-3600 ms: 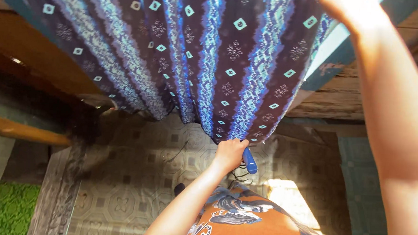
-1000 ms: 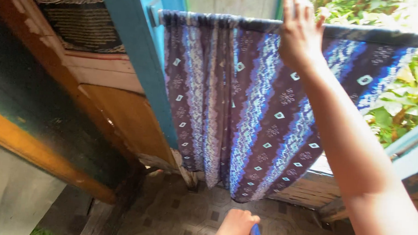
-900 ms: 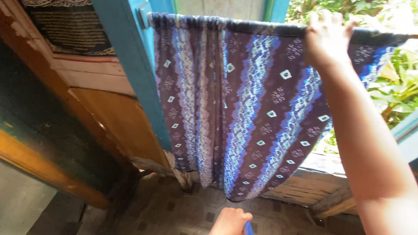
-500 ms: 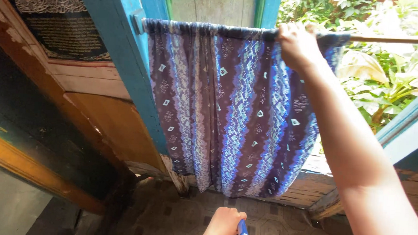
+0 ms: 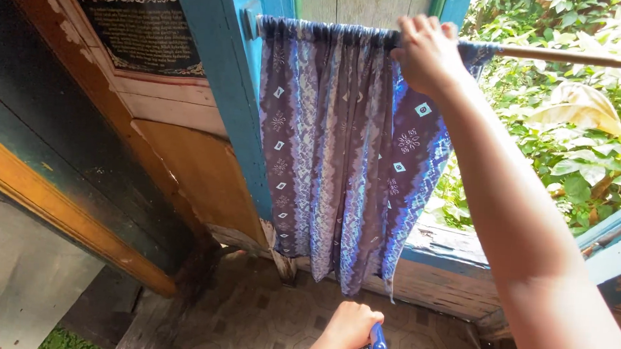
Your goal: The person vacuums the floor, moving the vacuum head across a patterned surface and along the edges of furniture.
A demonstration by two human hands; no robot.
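A purple and blue patterned curtain (image 5: 339,162) hangs bunched at the left end of a thin wooden rod (image 5: 571,56) across an open window. My right hand (image 5: 424,51) is raised and grips the curtain's top edge on the rod. My left hand (image 5: 351,325) is low at the bottom of the view, fingers closed around a blue handle (image 5: 378,342) of some tool; the rest of the tool is out of view.
A blue window frame (image 5: 223,85) stands left of the curtain, with a dark framed panel (image 5: 138,17) on the wooden wall beside it. Green plants (image 5: 575,132) show outside. The wooden sill (image 5: 455,246) runs below, over a patterned floor (image 5: 246,320).
My right hand has slid the curtain leftward along the rod, bunching it and uncovering the right side of the window. My left hand has stayed low on the blue handle.
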